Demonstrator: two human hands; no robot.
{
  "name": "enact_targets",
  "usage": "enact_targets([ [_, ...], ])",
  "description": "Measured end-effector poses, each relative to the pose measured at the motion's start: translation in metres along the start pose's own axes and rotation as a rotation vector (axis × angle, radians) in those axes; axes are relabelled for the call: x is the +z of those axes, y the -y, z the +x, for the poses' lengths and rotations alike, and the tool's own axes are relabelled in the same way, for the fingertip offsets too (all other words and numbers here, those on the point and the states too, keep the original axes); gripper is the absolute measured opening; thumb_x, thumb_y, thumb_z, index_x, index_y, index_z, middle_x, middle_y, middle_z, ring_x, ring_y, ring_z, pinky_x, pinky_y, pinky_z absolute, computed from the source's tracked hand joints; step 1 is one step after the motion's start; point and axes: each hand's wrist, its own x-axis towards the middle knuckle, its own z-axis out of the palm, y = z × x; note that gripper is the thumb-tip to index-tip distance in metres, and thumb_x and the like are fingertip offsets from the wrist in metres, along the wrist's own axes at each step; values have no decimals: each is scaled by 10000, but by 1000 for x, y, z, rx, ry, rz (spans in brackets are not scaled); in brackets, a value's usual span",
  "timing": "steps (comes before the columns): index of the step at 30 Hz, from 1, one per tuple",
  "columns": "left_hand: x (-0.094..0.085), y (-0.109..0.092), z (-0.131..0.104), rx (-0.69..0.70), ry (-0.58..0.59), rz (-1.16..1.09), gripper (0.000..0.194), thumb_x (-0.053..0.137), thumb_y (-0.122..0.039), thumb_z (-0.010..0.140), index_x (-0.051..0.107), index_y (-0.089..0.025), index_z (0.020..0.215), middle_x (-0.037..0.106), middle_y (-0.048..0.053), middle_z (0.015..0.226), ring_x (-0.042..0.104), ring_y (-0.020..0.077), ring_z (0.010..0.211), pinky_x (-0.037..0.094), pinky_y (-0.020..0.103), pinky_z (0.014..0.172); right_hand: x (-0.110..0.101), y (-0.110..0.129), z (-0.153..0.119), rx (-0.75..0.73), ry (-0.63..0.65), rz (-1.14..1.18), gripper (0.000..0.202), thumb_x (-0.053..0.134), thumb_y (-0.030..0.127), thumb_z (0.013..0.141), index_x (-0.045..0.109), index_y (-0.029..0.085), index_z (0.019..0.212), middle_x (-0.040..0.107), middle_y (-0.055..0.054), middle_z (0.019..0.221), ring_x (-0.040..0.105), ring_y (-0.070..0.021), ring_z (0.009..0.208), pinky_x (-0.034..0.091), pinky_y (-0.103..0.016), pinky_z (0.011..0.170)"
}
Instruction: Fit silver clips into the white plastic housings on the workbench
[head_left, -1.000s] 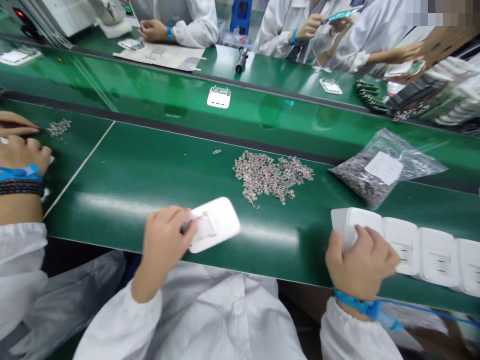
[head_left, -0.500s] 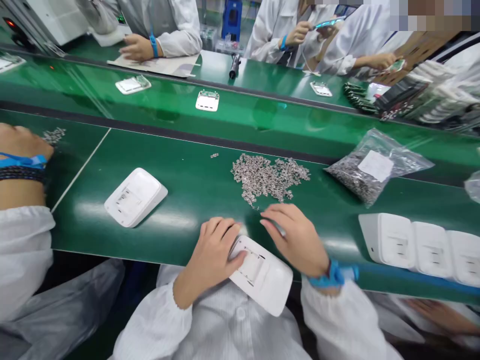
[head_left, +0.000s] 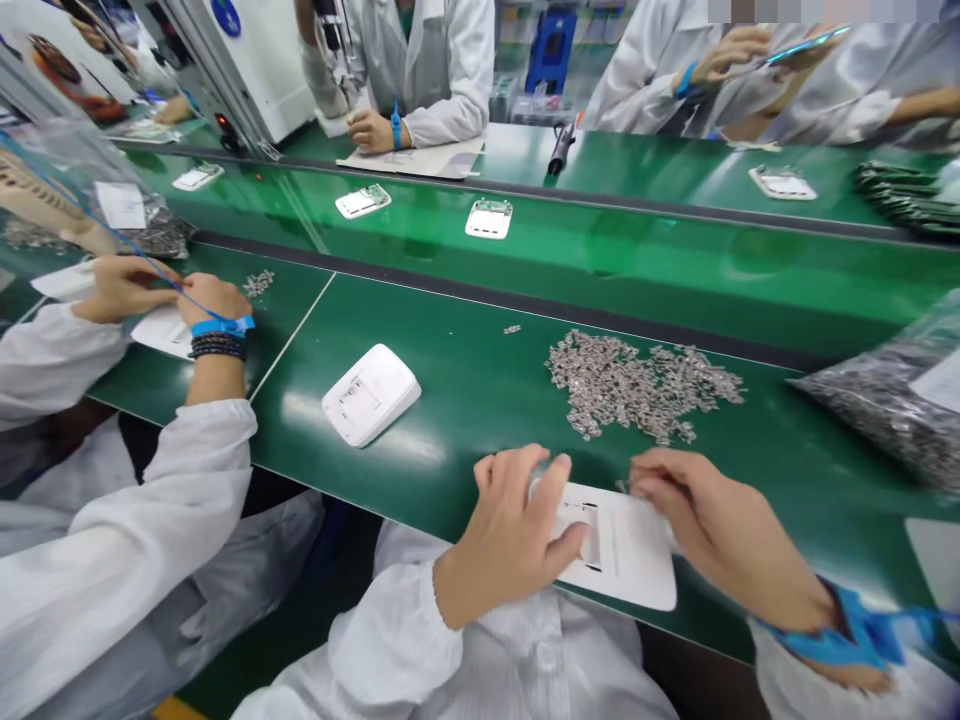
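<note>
A white plastic housing (head_left: 630,550) with a shallow recess and small slots lies at the near edge of the bench in front of me. My left hand (head_left: 517,525) holds it on its left side, thumb on the face and fingers over the far edge. Above its far right edge, my right hand (head_left: 705,515) is closed in a pinch. A tiny metal piece (head_left: 622,486) shows at the fingertips, its shape too small to make out. Beyond the hands lies a loose pile of small metal clips (head_left: 630,385).
Another white housing (head_left: 373,395) lies to the left. At right is a clear bag of metal parts (head_left: 892,400). A co-worker's hands (head_left: 214,300) work at far left. Open units with circuit boards (head_left: 489,218) sit on the green strip (head_left: 420,240) behind the bench.
My view has swung left, showing more of the neighbouring co-worker. My right hand has come from the edge of the pile to the housing, which now lies more level.
</note>
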Motion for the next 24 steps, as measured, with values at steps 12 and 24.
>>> enact_targets([
  [12,4,-3,2,56,-231,-445,169,554,-90,930,588,-154,1083,665,49,969,602,138,876,470,312,816,8,46,1,-40,73,356,136,475,132,992,510,245,1061,668,20,895,641,-80,740,508,-167,669],
  [24,-13,-9,1,-100,-265,-941,196,609,-43,891,636,-183,1026,667,34,935,639,110,855,539,240,737,-2,64,9,-81,-1,607,220,563,51,924,591,225,1056,668,-31,911,668,-133,860,569,-232,716],
])
